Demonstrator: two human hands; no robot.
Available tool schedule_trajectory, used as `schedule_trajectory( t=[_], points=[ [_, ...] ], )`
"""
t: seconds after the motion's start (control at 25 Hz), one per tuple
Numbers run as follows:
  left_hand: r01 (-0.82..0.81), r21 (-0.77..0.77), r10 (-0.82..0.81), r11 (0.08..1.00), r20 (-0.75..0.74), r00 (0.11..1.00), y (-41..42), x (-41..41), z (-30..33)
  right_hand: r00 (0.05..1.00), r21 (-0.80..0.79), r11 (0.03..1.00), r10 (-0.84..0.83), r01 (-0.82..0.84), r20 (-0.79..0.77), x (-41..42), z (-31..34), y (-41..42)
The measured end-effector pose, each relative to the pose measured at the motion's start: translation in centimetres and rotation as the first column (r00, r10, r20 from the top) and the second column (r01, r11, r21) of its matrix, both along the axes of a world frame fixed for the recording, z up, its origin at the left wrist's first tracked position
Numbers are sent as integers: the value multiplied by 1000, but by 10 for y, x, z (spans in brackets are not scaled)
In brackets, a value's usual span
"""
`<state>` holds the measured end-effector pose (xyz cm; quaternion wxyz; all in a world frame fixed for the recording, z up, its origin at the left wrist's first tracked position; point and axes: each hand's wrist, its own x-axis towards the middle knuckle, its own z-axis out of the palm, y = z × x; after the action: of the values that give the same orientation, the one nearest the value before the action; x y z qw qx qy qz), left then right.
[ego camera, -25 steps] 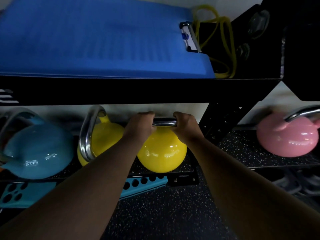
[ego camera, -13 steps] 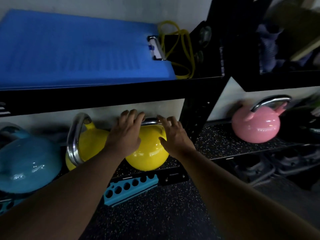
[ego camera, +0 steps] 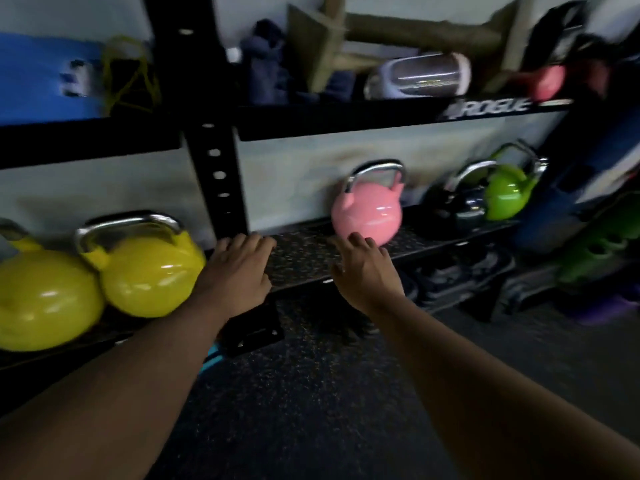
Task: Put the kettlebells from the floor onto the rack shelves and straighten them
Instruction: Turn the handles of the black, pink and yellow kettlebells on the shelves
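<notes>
Two yellow kettlebells stand on the lower left shelf, one [ego camera: 152, 271] with its steel handle upright and another [ego camera: 45, 303] at the frame's left edge. A pink kettlebell [ego camera: 367, 216] stands upright on the speckled lower right shelf [ego camera: 301, 258]. Farther right on that shelf are a black kettlebell [ego camera: 464, 206] and a green one [ego camera: 507, 195]. My left hand [ego camera: 235, 271] is open and empty, right of the yellow kettlebell, in front of the rack post. My right hand [ego camera: 363, 271] is open and empty, fingertips just below the pink kettlebell; whether they touch it is unclear.
A black rack upright [ego camera: 214, 161] splits the two shelf bays. The upper shelf holds a blue mat [ego camera: 45, 84], yellow bands [ego camera: 128, 74], dark cloth, a clear bottle [ego camera: 419, 77] and wooden pieces. Dark and green objects sit under the right shelf. The floor [ego camera: 311, 393] is speckled black rubber.
Both hands have let go of the yellow kettlebell's handle and moved right, now open near the pink kettlebell. The view has swung right, bringing the right bay into sight.
</notes>
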<state>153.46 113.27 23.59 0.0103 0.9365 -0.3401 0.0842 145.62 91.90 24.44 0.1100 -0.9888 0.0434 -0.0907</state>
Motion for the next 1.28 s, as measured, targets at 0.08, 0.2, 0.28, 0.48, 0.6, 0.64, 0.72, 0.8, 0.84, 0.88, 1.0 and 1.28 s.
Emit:
schedule_trajectory(
  t=[0.08, 0.2, 0.28, 0.48, 0.6, 0.64, 0.72, 0.8, 0.84, 0.88, 1.0, 1.28],
  points=[
    [44, -39, -46, 998, -45, 998, -72, -27, 8, 998, -53, 996, -68, 69, 10, -35, 12, -64],
    [84, -45, -86, 995, -33, 996, -155, -49, 21, 991, -108, 985, -135, 135, 4, -70, 22, -139],
    [96, -51, -98, 994, -24, 995, -200, -53, 27, 983, -114, 977, -182, 181, 0, -81, 21, -182],
    [128, -65, -133, 990, -75, 988, -293, -26, 24, 978, -112, 972, -207, 205, -2, -50, 7, -278],
    [134, -54, -138, 990, -95, 986, -353, 15, 16, 973, -115, 967, -229, 228, 9, 1, 1, -337],
    [134, -55, -139, 989, -100, 985, -373, 32, 15, 971, -109, 965, -237, 237, 12, 20, 0, -358],
    [110, -58, -116, 992, -112, 987, -407, 61, 10, 969, -92, 965, -245, 246, 15, 55, 1, -395],
    [67, -53, -73, 996, -113, 991, -441, 82, 4, 962, -70, 960, -270, 271, 32, 82, 3, -431],
    [37, -55, -44, 998, -116, 992, -455, 88, 0, 964, -72, 961, -264, 265, 26, 92, 2, -444],
    [14, -61, -21, 998, -110, 994, -469, 93, -4, 969, -82, 965, -248, 248, 14, 101, -2, -455],
    [-59, -111, 48, 992, -104, 993, -523, 109, -11, 987, -90, 983, -161, 162, 19, 131, -14, -494],
    [-233, -190, 202, 954, -169, 965, -622, 143, -29, 1000, -86, 996, -18, 16, -21, 183, -39, -563]
  ],
)
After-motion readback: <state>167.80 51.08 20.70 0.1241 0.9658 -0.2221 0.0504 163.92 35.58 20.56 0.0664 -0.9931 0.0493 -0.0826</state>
